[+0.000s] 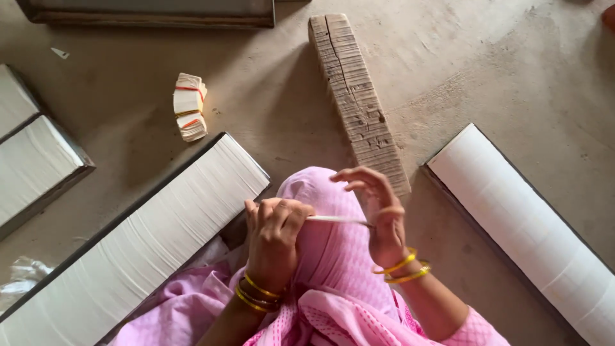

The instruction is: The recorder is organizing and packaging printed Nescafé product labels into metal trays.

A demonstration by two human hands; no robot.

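A long tray [138,247] packed edge-on with thin white paper sheets was laid diagonally on the floor at the person's left, its dark rim visible along the upper side; its lower end was cut off by the frame. A second long tray [532,237], likewise filled with white sheets, was set at the right, and its far end was also cut off. Two shorter trays [32,163] of the same white sheets were seen at the left edge, only partly in view. A dark shallow frame [154,13] was cut off at the top, and its contents could not be made out.

A thin white strip [336,219] was held between the two hands above the pink-clad knee [333,243]. The left hand [274,234] was curled closed, its thumb and fingers pinched on the strip's left end. The right hand [381,214] was pinched on the other end with thumb and one finger, while the remaining fingers were spread and lifted. Whether the strip was a single sheet or several could not be told.

A weathered wooden block [357,96] was laid on the concrete floor [500,70] just beyond the hands. A small bundle of paper [189,106], bound with coloured bands, was lying near the long left tray. Crumpled clear plastic [22,275] was seen blurred at the lower left.
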